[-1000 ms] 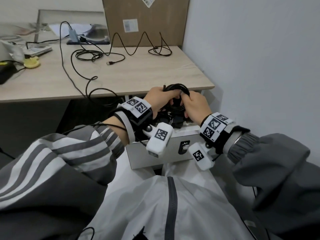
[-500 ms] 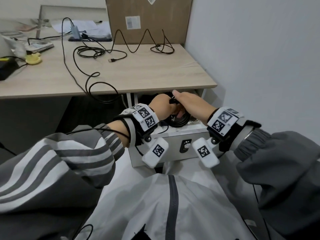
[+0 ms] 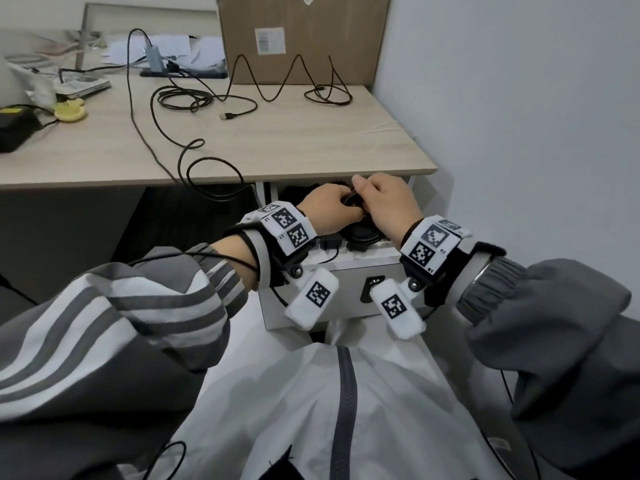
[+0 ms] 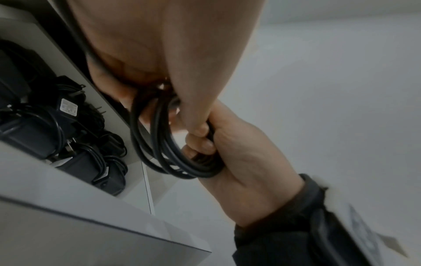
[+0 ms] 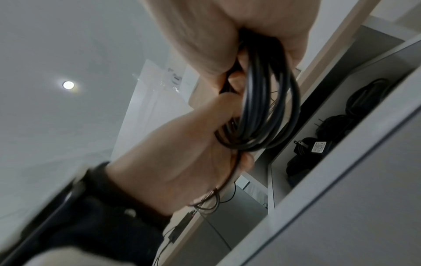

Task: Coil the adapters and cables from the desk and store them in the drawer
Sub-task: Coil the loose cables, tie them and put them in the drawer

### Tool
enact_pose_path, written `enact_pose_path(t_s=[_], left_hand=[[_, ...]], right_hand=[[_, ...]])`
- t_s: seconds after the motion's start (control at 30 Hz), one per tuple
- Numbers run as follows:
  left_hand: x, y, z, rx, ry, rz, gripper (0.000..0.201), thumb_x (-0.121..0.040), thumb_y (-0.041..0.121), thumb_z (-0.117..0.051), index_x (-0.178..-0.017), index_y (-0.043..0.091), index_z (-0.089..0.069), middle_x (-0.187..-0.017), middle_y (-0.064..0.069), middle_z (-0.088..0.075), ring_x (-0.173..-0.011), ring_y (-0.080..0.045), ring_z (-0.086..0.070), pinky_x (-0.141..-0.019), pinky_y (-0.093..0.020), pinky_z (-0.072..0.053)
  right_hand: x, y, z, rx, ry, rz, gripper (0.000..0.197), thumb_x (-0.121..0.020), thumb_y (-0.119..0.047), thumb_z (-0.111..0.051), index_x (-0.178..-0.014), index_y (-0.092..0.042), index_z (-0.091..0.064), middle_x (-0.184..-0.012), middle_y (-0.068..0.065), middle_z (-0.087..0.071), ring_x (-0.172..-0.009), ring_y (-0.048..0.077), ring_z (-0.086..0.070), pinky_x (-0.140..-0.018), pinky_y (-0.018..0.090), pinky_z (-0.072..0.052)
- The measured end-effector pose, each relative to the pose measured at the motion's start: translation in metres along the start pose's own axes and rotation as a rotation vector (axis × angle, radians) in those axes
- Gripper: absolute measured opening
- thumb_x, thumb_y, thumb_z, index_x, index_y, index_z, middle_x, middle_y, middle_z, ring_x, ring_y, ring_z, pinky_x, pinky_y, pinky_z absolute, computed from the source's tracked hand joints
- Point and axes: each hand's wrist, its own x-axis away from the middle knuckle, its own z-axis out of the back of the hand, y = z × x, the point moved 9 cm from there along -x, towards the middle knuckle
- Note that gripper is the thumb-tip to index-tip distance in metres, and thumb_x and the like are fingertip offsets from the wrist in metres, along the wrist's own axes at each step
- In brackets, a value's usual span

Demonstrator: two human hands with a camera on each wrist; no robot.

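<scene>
Since a second ago both hands have dropped from the desk edge, where they held the coiled cable [image 4: 175,144] up at tabletop height, to just under the front edge, over the open drawer [image 3: 346,271]. The left hand [image 3: 329,211] and the right hand [image 3: 388,206] meet there, knuckles up, each with fingers curled round the black coil; the left wrist view shows the right hand's fingers [image 4: 200,142] hooked through its loops. The coil hangs above the drawer's right part, though whether it touches anything inside is hard to tell. Black adapters [image 4: 66,115] with wound leads already lie in the drawer. The light wood desk [image 3: 311,140] stands in a corner against a plain pale wall [image 3: 519,116], with a cardboard box [image 3: 304,36] upright at its back. On the desk lie a loose black cable [image 3: 194,98] ending in a USB plug, a wavy cable [image 3: 287,81] in front of the box and a longer lead [image 3: 156,133] looping over the front edge.
</scene>
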Motion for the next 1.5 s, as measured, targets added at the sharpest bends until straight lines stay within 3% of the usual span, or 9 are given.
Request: enact_pose_path(t_s=[0.1,0.3,0.53,0.67,0.83,1.07,1.2,1.37,1.5], left_hand=[[0.002,-0.002,-0.009,0.211,-0.090,0.008,0.016,-0.087,0.017,-0.061,-0.098,0.008,-0.055,-0.080,-0.006,-0.060,-0.070,-0.018,-0.057,-0.064,-0.028,-0.046],[0.001,-0.018,-0.023,0.641,-0.152,0.186,0.014,-0.093,0.024,-0.056,-0.080,0.019,-0.056,-0.083,0.000,-0.061,-0.072,-0.010,-0.057,-0.070,-0.023,-0.044],[0.001,0.014,-0.013,1.096,-0.190,0.097,0.047,-0.102,0.022,-0.043,-0.061,0.018,-0.066,-0.058,0.006,-0.050,-0.063,-0.008,-0.055,-0.071,-0.020,-0.046],[0.004,0.024,-0.013,1.061,-0.181,0.024,0.036,-0.104,0.030,-0.037,-0.075,0.014,-0.051,-0.052,0.007,-0.034,-0.055,-0.010,-0.040,-0.067,-0.022,-0.043],[0.000,0.011,-0.010,0.795,-0.132,0.012,0.032,-0.103,0.030,-0.038,-0.082,0.008,-0.047,-0.073,-0.011,-0.042,-0.051,-0.011,-0.036,-0.059,-0.024,-0.037],[0.011,0.023,-0.015,0.376,-0.320,-0.046,0.038,-0.103,0.027,-0.037,-0.077,0.013,-0.060,-0.082,-0.006,-0.060,-0.055,-0.010,-0.037,-0.044,-0.013,-0.032],[0.006,0.015,-0.017,0.451,-0.255,-0.012,0.025,-0.100,0.022,-0.044,-0.084,0.011,-0.061,-0.081,-0.006,-0.060,-0.057,-0.010,-0.042,-0.057,-0.022,-0.036],[0.004,0.003,-0.019,0.643,-0.200,-0.030,0.027,-0.095,0.033,-0.057,-0.092,0.007,-0.064,-0.078,-0.006,-0.062,-0.068,-0.012,-0.051,-0.075,-0.031,-0.040],[0.007,-0.005,-0.020,0.644,-0.256,-0.017,0.015,-0.093,0.031,-0.060,-0.094,0.015,-0.063,-0.084,0.006,-0.069,-0.081,-0.008,-0.061,-0.081,-0.025,-0.047]], right_hand=[[-0.004,0.011,0.013,-0.099,0.077,-0.062,0.039,-0.097,-0.035,-0.048,-0.063,-0.015,-0.048,-0.059,-0.002,-0.049,-0.057,0.016,-0.045,-0.063,0.031,-0.036],[0.000,0.022,0.016,-0.414,0.205,-0.160,0.037,-0.098,-0.034,-0.047,-0.065,-0.019,-0.045,-0.059,-0.004,-0.046,-0.050,0.008,-0.038,-0.055,0.025,-0.032],[-0.002,0.028,0.021,-0.576,0.286,-0.191,0.033,-0.100,-0.035,-0.041,-0.074,-0.016,-0.048,-0.058,-0.004,-0.043,-0.049,0.008,-0.037,-0.058,0.029,-0.035],[0.002,0.032,0.018,-0.636,0.229,-0.216,0.031,-0.102,-0.033,-0.036,-0.080,-0.014,-0.047,-0.059,-0.002,-0.043,-0.044,0.006,-0.036,-0.050,0.024,-0.035],[0.003,0.035,0.007,-0.585,0.025,-0.266,0.030,-0.098,-0.023,-0.038,-0.076,-0.012,-0.056,-0.054,0.001,-0.055,-0.047,0.013,-0.048,-0.057,0.029,-0.041],[0.007,0.023,-0.007,-0.193,-0.392,-0.269,0.065,-0.086,-0.071,-0.038,-0.066,-0.017,-0.069,-0.056,0.003,-0.058,-0.056,0.017,-0.059,-0.071,0.034,-0.048],[-0.002,0.029,-0.009,-0.138,-0.254,-0.211,0.085,-0.078,-0.076,-0.041,-0.082,0.005,-0.068,-0.052,0.004,-0.051,-0.048,0.016,-0.047,-0.066,0.037,-0.040],[0.002,0.032,-0.012,-0.269,-0.144,-0.220,0.078,-0.074,-0.077,-0.046,-0.071,-0.002,-0.066,-0.066,0.017,-0.063,-0.052,0.019,-0.049,-0.063,0.037,-0.040],[0.000,0.030,-0.002,-0.456,-0.026,-0.246,0.055,-0.093,-0.053,-0.047,-0.057,-0.011,-0.049,-0.051,0.002,-0.048,-0.041,0.013,-0.039,-0.051,0.028,-0.036]])
